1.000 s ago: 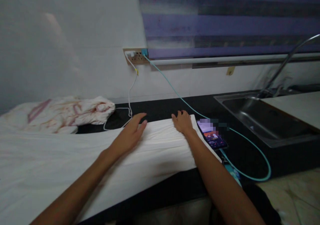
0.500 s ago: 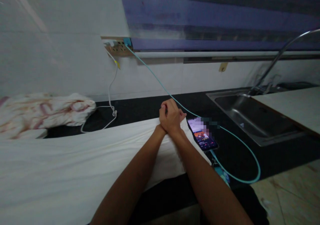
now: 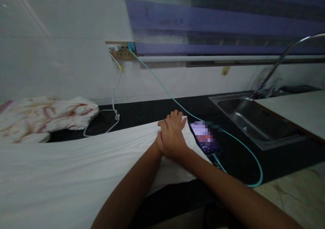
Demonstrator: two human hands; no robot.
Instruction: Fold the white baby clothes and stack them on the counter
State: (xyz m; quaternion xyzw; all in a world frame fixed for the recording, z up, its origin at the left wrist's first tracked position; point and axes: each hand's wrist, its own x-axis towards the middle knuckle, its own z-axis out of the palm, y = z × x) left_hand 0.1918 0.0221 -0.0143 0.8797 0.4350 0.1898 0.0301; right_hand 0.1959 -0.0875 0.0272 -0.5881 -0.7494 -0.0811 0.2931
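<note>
Head view looks down on a dark desk (image 3: 152,112) that runs away from both hands to the wall, and most of its near side, out to the left of the hands, is covered by a wide white cloth (image 3: 76,164). Well to the right of the hands a steel sink (image 3: 254,119) is set into the desk, with a curved tap rising over it. Far to the left, beyond the white cloth, lies a crumpled cloth with red marks (image 3: 48,115). Both hands meet at the far right corner of the white cloth: the right hand (image 3: 175,142) lies on top, palm down, while the left hand (image 3: 172,119) sits under and beyond it, fingers curled onto the cloth's edge; whether either truly pinches the fabric I cannot tell. Just beside the hands on the right, a phone (image 3: 204,137) lies flat on the desk with its screen lit. A teal cable (image 3: 157,81) runs from the phone up to a wall socket (image 3: 122,52), and a white cable (image 3: 114,110) hangs from the same socket, left of the hands.
</note>
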